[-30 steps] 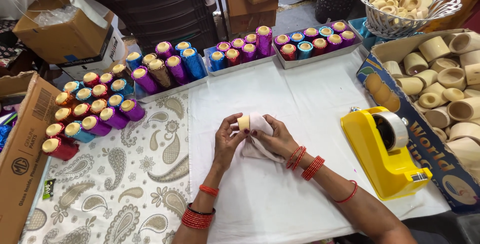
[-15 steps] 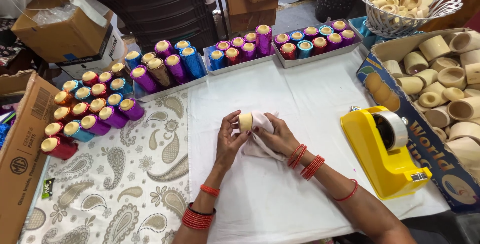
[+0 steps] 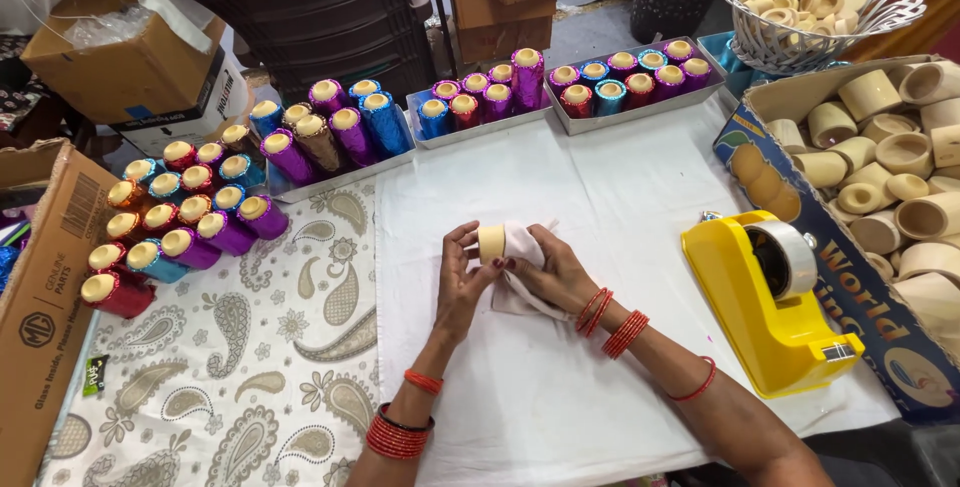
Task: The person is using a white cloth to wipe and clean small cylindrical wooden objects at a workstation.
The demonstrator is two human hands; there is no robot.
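Head view: a small cream-coloured ring (image 3: 490,243), seemingly a short wooden or plastic bangle core, is held above the white sheet (image 3: 600,197) that covers the middle of the bench. The left hand (image 3: 462,277) is closed on the ring from the side, thumb and fingers pinching its rim so that the open end faces up. The right hand (image 3: 550,272) is closed on a pale cloth (image 3: 520,257), which is pressed against the ring's outer wall, probably so that the surface can be rubbed while the other hand steadies it; how far the cloth wraps around cannot be told, since the fingers hide it.

A yellow tape dispenser (image 3: 770,302) is set just to the right of the hands, within easy reach. Beyond it, a cardboard box (image 3: 760,162) is filled with bare cream rings, and a white wire basket (image 3: 830,7) at the far right holds smaller ones. Foil-covered rolls (image 3: 200,217) in purple, blue, red and gold are stood upright in rows at the far left, and more are lined up in grey trays (image 3: 640,107) along the far edge, kept apart from the bare stock. A paisley cloth (image 3: 260,367) covers the left part of the bench.
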